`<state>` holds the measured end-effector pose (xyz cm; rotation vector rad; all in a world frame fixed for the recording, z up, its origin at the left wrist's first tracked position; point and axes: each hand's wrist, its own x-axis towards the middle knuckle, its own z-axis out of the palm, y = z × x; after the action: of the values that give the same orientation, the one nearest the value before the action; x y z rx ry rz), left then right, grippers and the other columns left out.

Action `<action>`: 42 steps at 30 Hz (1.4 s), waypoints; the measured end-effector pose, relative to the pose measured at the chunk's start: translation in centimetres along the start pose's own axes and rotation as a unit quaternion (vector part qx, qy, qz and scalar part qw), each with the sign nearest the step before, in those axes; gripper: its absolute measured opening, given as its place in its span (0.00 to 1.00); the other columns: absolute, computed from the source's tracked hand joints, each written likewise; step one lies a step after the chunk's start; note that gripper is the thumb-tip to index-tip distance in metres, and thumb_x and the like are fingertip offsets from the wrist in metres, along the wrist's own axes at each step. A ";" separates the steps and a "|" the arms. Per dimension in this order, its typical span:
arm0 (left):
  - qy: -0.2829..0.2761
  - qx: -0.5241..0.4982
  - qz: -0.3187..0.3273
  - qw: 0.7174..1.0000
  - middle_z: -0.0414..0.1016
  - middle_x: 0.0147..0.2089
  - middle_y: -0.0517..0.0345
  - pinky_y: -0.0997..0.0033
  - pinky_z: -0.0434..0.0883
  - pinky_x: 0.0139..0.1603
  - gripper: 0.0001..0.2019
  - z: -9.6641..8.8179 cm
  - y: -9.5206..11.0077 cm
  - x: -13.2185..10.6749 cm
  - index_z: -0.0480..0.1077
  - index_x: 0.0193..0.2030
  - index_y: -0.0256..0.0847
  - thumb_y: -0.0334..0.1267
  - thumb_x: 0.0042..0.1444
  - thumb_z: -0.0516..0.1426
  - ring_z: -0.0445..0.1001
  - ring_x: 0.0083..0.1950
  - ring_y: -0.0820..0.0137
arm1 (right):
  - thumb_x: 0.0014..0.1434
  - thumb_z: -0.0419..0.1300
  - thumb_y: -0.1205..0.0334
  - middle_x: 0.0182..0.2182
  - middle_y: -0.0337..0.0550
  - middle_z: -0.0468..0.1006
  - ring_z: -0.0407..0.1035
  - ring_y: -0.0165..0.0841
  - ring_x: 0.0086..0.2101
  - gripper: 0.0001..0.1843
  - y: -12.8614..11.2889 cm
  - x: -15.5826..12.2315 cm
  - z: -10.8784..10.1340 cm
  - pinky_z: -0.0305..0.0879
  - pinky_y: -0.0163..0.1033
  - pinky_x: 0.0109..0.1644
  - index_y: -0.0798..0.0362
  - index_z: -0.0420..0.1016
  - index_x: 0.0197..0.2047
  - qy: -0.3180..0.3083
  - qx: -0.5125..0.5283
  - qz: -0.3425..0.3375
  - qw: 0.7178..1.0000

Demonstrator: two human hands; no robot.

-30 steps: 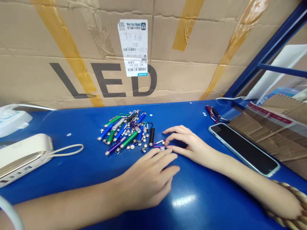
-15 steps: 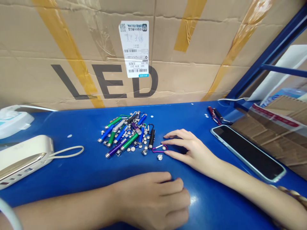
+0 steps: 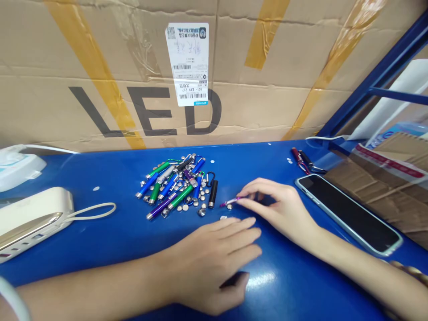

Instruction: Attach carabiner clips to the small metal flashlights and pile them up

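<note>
Ahead, black "LED" lettering marks the brown cardboard carton (image 3: 143, 111), with a white barcode label (image 3: 186, 64) reading 101-E19 217. My right hand (image 3: 277, 207) pinches a slim magenta metal carabiner (image 3: 230, 202); my left hand (image 3: 210, 258) lies open, just below a small silver button cell (image 3: 223, 217), right of a heap of colourful metal penlights (image 3: 174, 189).

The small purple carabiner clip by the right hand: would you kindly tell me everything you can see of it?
The small carabiner clip is a slim metal loop, seen almost edge-on, glossy purple-pink at its far tip and silvery toward the fingers. Its near end sits at the fingertips of the right hand, which seem to pinch it. It slants low over the blue table, just right of the black penlight; whether it touches the table cannot be told.
</note>
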<state>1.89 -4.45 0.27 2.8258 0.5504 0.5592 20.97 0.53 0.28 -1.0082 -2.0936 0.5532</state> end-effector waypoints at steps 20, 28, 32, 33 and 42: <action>0.078 0.087 -0.206 0.972 0.37 0.68 0.42 0.52 0.50 0.65 0.27 1.0 -0.1 -0.6 0.46 0.63 0.29 0.40 0.60 0.47 0.35 0.68 0.61 | 0.63 0.50 0.57 0.52 0.46 0.66 0.60 0.35 0.52 0.19 1.0 0.5 -0.5 0.57 0.44 0.56 0.52 0.64 0.56 -0.133 -0.122 -0.069 0.981; -0.012 0.095 -0.239 0.966 0.46 0.66 0.46 0.49 0.51 0.64 0.27 0.8 -0.3 -0.3 0.51 0.63 0.31 0.44 0.60 0.46 0.42 0.67 0.59 | 0.59 0.49 0.42 0.55 0.65 0.60 0.54 0.51 0.55 0.39 5.3 0.5 -3.7 0.50 0.52 0.57 0.66 0.55 0.61 0.017 -0.531 0.231 0.815; 0.007 0.097 -0.240 0.966 0.43 0.67 0.46 0.50 0.51 0.64 0.27 0.9 -0.1 -0.4 0.49 0.64 0.31 0.42 0.60 0.47 0.41 0.67 0.60 | 0.61 0.45 0.43 0.48 0.63 0.69 0.61 0.49 0.50 0.36 6.0 1.0 -5.0 0.45 0.52 0.57 0.68 0.61 0.57 -0.008 -0.570 0.306 0.762; 0.007 0.094 -0.241 0.966 0.43 0.67 0.46 0.50 0.51 0.64 0.27 0.9 -0.1 -0.4 0.49 0.64 0.32 0.42 0.59 0.47 0.41 0.67 0.60 | 0.61 0.44 0.43 0.46 0.61 0.71 0.63 0.48 0.49 0.34 6.0 1.1 -5.2 0.44 0.52 0.57 0.66 0.65 0.54 -0.023 -0.566 0.316 0.761; 0.052 0.110 -0.164 0.979 0.43 0.67 0.47 0.52 0.50 0.65 0.27 0.5 0.2 -0.4 0.50 0.63 0.33 0.33 0.56 0.48 0.41 0.67 0.62 | 0.62 0.43 0.45 0.35 0.55 0.76 0.69 0.47 0.40 0.30 7.4 1.0 -5.4 0.45 0.60 0.54 0.59 0.75 0.28 -0.019 -0.549 0.216 0.807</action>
<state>1.82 -4.82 -0.21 2.8237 1.1365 0.6144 28.27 6.12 -0.53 -2.1438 -2.1680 -0.5792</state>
